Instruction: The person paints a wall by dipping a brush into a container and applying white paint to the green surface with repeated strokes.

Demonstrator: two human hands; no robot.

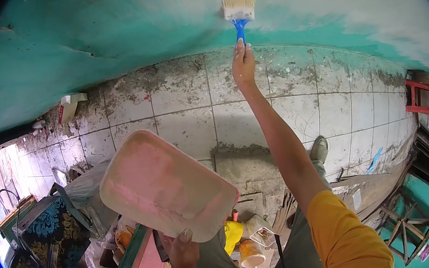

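Observation:
My right hand [244, 68] is closed round the blue handle of a wide paintbrush [239, 14], arm stretched out ahead. The brush's pale bristles lie against the green wall [170, 37], where whitish paint covers the upper and right part. Low in the view, my left hand [183, 250] grips the near edge of a rectangular pinkish plastic tub [164, 180], thumb over the rim. The tub is smeared with pale paint and tilted to the left of my body. Some of the left fingers are hidden under it.
Dirty white floor tiles [185, 132] run along the wall. A bucket [251, 252] and a yellow cloth [232, 233] lie near my legs. Bags and a dark patterned cloth [55, 234] are at left. A red frame [417, 95] and a wooden stool [408, 225] stand at right.

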